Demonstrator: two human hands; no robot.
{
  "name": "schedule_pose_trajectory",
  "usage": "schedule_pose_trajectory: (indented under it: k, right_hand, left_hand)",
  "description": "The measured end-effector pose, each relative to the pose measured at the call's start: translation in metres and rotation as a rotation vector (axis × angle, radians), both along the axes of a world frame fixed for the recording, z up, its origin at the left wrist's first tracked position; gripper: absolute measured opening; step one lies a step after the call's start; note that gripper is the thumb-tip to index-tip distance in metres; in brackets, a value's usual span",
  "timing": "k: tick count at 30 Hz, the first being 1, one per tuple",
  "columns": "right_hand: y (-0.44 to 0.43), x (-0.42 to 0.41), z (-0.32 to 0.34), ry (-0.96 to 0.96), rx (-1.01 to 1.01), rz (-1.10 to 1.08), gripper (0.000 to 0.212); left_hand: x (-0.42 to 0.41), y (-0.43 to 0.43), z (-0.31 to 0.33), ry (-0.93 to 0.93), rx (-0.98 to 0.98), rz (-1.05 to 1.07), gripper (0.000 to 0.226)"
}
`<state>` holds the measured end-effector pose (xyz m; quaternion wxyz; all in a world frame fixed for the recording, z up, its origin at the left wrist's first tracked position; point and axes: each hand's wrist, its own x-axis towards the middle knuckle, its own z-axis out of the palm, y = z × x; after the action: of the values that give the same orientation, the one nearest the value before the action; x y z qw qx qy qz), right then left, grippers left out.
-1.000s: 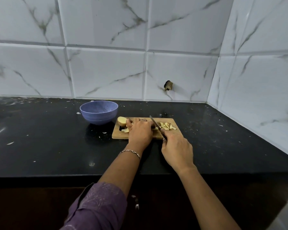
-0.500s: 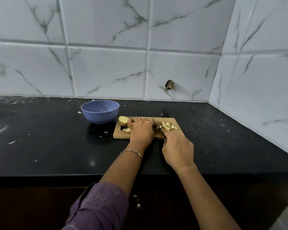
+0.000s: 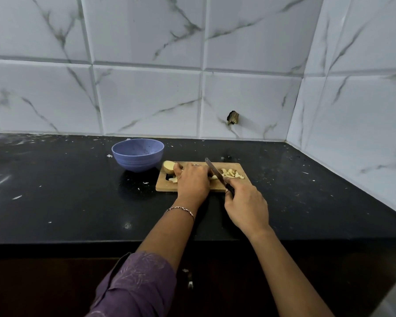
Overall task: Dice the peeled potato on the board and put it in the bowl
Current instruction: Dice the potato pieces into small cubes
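A wooden cutting board [image 3: 165, 186] lies on the black counter. On its left end sits a potato chunk [image 3: 168, 167], with a few slices [image 3: 173, 180] in front of it. My left hand [image 3: 192, 181] lies on the board over potato pieces, which it hides. My right hand [image 3: 246, 208] grips a knife [image 3: 214, 171] whose blade slants down next to the left fingers. A pile of diced potato [image 3: 232, 173] lies on the board's right end. The empty purple bowl [image 3: 138, 154] stands just left of the board.
The black counter [image 3: 55, 191] is speckled with white flecks and meets marble-look tiled walls behind and on the right. A dark hole [image 3: 233, 117] marks the back wall. The counter's front edge runs under my forearms.
The knife blade has shifted slightly beside my left fingers as the cutting goes on. Both hands stay in about the same place on the board.
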<state>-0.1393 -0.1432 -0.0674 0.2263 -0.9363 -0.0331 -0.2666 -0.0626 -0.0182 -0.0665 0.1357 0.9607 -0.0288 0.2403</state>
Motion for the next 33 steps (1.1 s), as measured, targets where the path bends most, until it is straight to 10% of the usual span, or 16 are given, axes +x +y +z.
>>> schedule_pose_trajectory:
  k: [33]
  right_hand:
    - [0.0042,0.0034,-0.0052,-0.011,-0.12,0.019,0.032]
  left_hand:
    - [0.0019,0.0016,-0.0021,-0.013,-0.002,0.008,0.023]
